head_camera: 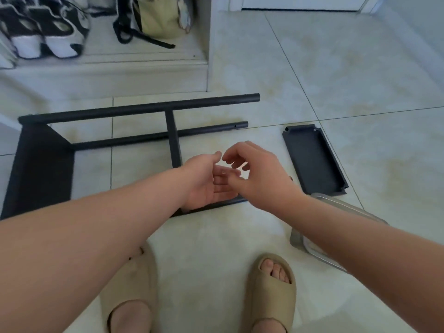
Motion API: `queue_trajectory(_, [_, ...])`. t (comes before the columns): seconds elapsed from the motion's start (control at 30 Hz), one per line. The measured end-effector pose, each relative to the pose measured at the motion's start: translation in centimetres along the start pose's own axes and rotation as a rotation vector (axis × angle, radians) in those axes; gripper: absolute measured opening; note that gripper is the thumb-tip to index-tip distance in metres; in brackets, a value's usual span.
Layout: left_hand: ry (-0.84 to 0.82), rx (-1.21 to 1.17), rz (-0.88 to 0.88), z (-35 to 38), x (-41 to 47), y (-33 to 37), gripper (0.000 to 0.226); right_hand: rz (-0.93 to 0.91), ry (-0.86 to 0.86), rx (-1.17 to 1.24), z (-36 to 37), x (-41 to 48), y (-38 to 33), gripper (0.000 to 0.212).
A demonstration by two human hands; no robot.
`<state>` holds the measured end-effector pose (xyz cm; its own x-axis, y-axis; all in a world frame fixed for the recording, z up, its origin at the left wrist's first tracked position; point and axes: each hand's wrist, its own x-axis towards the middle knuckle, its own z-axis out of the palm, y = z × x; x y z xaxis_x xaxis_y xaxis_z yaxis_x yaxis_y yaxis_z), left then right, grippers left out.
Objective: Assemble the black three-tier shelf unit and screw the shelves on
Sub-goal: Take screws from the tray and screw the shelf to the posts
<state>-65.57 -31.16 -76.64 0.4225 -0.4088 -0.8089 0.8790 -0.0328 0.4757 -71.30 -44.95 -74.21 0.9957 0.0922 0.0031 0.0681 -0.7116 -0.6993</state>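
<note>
Hovering right fingers [234, 152], open left palm [206, 186]

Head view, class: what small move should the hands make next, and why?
Probably the right hand pinches the tiny pale piece, perhaps a screw, off the open left hand: its curled fingers hover over that palm, and the loose shelf lies unattached beside the frame.

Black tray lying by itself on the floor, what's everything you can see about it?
The black tray is a shallow matte rectangle with a raised rim and notched corners, maybe plastic. It lies flat, hollow side up, on the pale tiled floor, right of the black frame. Only the floor visibly touches it.
</note>
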Motion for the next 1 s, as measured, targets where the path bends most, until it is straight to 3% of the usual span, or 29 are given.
queue_trajectory(0.2, [0.217,0.105,0.034,-7.4,0.1,1.0,0.037,-0.022,-0.074,-0.069,4.3,2.2,-0.1,0.016])
queue_trajectory(0.4, [0.472,0.39,0.2,-12.5,1.9,0.8,0.027,0.03,-0.451,-0.33,8.5,3.8,1.5,0.032])
queue_trajectory(0.57, [0.296,0.663,0.222,-13.9,3.4,-1.1,0.037,0.038,-0.616,-0.405,10.8,4.2,2.4,0.038])
queue_trajectory(0.87, [0.263,0.925,0.311,-14.3,5.2,-1.8,0.056,0.052,-0.505,-0.381,11.4,3.8,3.2,0.04])
queue_trajectory(1.0, [0.253,0.946,0.3,-14.5,5.2,-1.6,0.046,0.077,-0.47,-0.386,11.5,3.9,3.2,0.042])
